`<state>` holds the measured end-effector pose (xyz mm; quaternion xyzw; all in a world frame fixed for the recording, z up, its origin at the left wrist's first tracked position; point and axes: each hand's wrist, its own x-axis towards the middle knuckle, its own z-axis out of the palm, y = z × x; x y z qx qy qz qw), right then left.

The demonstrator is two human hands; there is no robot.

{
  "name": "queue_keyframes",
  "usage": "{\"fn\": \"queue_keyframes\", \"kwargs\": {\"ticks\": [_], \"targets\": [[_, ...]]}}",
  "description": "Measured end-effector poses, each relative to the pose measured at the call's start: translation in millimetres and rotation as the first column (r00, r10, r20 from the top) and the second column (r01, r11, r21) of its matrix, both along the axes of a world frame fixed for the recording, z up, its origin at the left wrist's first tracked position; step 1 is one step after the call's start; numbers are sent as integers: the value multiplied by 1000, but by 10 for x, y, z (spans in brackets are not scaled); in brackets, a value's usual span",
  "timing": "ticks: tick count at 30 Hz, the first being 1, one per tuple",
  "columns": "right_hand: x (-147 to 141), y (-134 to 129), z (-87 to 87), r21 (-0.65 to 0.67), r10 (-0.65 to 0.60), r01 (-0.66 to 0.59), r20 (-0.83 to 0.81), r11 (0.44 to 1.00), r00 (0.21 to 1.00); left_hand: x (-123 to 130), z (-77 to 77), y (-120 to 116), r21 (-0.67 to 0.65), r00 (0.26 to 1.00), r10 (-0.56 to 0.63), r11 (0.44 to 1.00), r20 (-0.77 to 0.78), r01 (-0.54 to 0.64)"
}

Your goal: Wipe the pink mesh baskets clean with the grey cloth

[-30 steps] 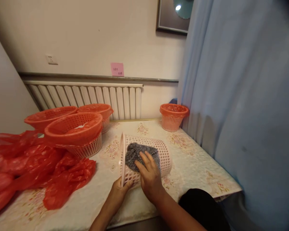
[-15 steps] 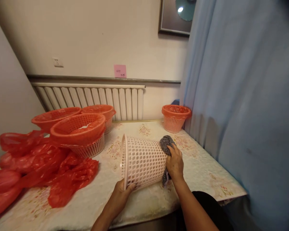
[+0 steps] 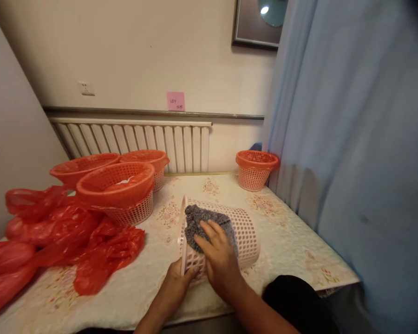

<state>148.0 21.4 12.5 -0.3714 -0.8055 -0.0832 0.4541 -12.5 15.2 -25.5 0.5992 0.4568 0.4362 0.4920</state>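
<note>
A pale pink plastic wastebasket [image 3: 248,234] with a grid of holes lies on its side above the table, its mouth facing left. My left hand [image 3: 174,286] grips the lower part of its rim, thumb on the outside wall. Under the fingers of my right hand [image 3: 220,260] is a fuzzy grey cloth [image 3: 199,218], pressed against the basket's side close to the rim. The cloth covers part of the holes there.
Several wastebaskets with red liners, such as the near one [image 3: 115,188], stand at the left. Crumpled red plastic bags [image 3: 59,227] lie before them. Another lined basket [image 3: 253,174] stands back right by a blue curtain [image 3: 334,153]. A flowered cloth [image 3: 289,250] covers the table.
My right hand has slid the grey cloth left, from the basket's base to its side near the rim. My left hand keeps its hold on the rim.
</note>
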Motion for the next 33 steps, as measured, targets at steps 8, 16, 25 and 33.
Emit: {"fn": "queue_keyframes", "kwargs": {"ticks": [8, 16, 25, 33], "targets": [[43, 163, -244, 68, -153, 154, -17, 986, 988, 30, 184, 185, -57, 995, 41, 998, 87, -36], [832, 653, -363, -126, -511, 496, -147, 859, 847, 12, 123, 243, -29, 997, 70, 997, 24, -69], [954, 749, -441, -180, -499, 468, -233, 866, 835, -96, -146, 159, 19, 994, -18, 1000, -106, 20], [349, 439, 79, -186, -20, -8, -149, 982, 989, -170, -105, 33, 25, 995, -97, 995, -26, 98]]}}
